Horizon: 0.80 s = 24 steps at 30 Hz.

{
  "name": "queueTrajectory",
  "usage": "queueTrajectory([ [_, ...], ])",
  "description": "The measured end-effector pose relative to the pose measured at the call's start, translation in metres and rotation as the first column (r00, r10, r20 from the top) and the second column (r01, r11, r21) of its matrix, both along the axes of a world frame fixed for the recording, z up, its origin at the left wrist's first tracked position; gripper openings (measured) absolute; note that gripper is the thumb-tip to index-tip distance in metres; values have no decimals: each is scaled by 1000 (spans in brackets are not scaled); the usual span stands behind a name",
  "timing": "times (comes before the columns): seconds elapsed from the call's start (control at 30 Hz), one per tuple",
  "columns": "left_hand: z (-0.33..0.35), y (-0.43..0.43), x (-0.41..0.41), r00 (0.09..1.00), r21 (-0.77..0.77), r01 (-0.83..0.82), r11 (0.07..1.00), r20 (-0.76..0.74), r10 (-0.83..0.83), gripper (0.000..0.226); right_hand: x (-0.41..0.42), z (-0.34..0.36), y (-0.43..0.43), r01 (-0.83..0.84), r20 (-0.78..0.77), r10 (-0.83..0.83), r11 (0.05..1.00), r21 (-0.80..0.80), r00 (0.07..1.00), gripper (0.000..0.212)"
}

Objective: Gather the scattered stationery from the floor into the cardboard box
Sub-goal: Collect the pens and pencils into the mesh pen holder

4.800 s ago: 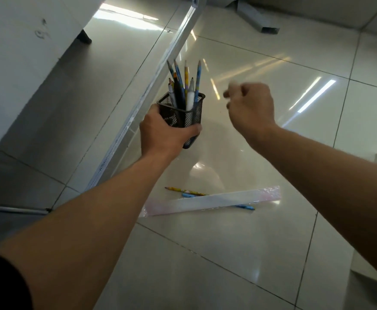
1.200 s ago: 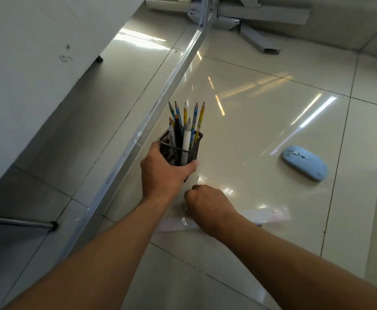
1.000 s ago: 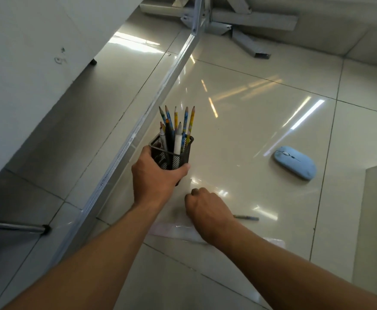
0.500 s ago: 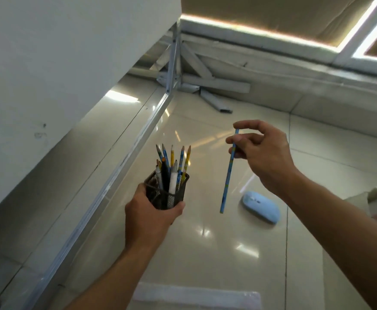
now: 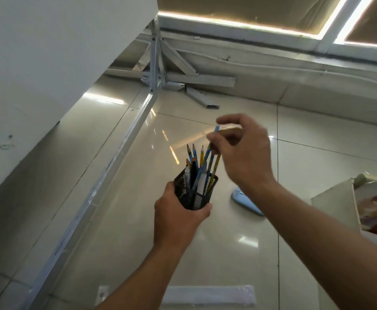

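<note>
My left hand grips a black mesh pen cup from below, holding it above the floor. Several pencils and pens stand upright in it. My right hand hovers just above the cup, fingers pinched on the upper part of a blue pencil whose lower end is inside the cup. A ruler in a clear sleeve lies on the tiles at the bottom edge. A light blue computer mouse lies on the floor, partly hidden behind my right forearm. The cardboard box sits at the right edge.
A white desk panel fills the left side, with a metal rail running along the floor beneath it. Metal frame legs stand at the back by the wall. Glossy tiles stretch between the rail and the box.
My right hand picked the blue pencil off the floor, raised it and brought it left over the cup; its lower end now sits inside. The view tilted upward.
</note>
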State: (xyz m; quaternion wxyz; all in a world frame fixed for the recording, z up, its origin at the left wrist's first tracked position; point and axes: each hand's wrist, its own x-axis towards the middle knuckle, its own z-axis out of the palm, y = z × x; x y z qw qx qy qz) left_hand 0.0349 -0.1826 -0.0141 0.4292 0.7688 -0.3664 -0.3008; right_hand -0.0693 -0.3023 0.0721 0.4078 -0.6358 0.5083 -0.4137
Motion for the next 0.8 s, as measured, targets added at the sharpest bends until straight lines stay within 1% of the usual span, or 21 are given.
queueTrajectory([
  [0.1,-4,1,-10,1000,14,5,1000,-25,-5,68,-1,-21,16,-33,-80,35,999,26,996,19],
  [0.2,-10,5,-19,998,18,29,999,-58,-28,70,-2,-32,25,-21,-107,26,999,40,994,16],
  [0.27,-13,9,-23,997,15,39,999,-73,-37,72,-4,-36,28,-27,-107,31,999,43,994,19],
  [0.37,-14,10,-26,997,25,39,999,-73,-37,72,-5,-39,32,-85,-77,90,994,75,993,30],
  [0.43,-13,8,-26,996,21,44,999,-78,-43,71,-7,-40,33,-106,-82,111,992,64,990,26],
  [0.5,-10,5,-26,994,16,63,998,-87,-62,70,-16,-41,35,-59,-74,61,998,25,995,22],
  [0.57,-6,2,-26,995,19,62,998,-85,-60,73,-31,-41,41,74,-70,-75,997,-15,995,21],
  [0.6,-3,0,-25,996,24,57,998,-70,-55,75,-39,-42,47,149,-98,-150,989,-20,984,22],
  [0.63,1,-2,-25,997,29,57,998,-51,-56,76,-46,-43,54,215,-148,-213,977,1,966,28],
  [0.67,5,-4,-26,997,39,68,997,-32,-67,76,-54,-43,60,258,-203,-242,964,57,949,43],
  [0.7,11,-7,-29,996,52,85,995,-19,-84,75,-61,-43,66,256,-238,-216,954,154,947,60],
  [0.73,20,-10,-34,995,67,101,993,-10,-100,72,-69,-39,71,211,-235,-148,940,269,961,75],
  [0.77,29,-12,-39,993,82,117,990,-8,-117,67,-75,-33,73,138,-194,-70,920,366,978,83],
  [0.8,40,-15,-45,991,86,136,987,-17,-135,61,-80,-25,74,57,-138,0,908,415,990,82],
])
